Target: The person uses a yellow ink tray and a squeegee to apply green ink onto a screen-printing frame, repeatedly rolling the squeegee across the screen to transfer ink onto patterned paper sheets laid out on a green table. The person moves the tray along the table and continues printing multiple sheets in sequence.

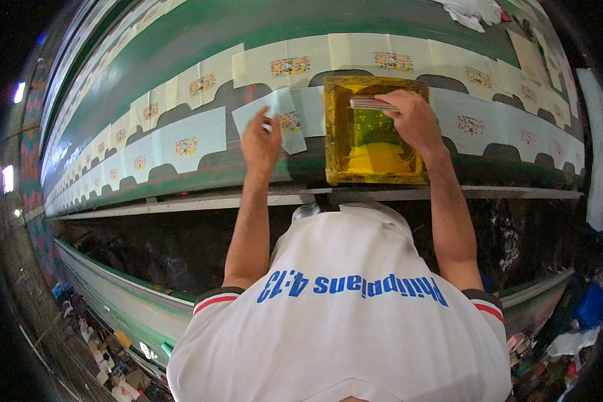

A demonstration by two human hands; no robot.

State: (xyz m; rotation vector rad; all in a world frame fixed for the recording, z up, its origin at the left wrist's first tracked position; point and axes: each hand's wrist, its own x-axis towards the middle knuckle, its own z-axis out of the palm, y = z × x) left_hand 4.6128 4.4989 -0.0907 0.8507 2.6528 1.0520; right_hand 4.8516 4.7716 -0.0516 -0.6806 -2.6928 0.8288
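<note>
Squeegee (372, 104), flat and striped, lies in the grip of the right hand (414, 124), reaching out from it toward the left hand (260, 137). The right hand is bent around one end, thumb and fingers pinching it. Beneath that hand and just beside it is a yellow-stained frame (375, 178), with a yellow ink pool (375, 159) at its near side, closer to the wearer than the squeegee. The left hand, well apart from the right, has its fingers loosely curled; I cannot tell whether they pinch anything. Just beside it, a light blue piece (294, 139) with a colourful print sits askew on the counter (214, 161); whether the fingers touch it is unclear. Beyond both hands runs a row of cream pieces (348, 50), several printed.
</note>
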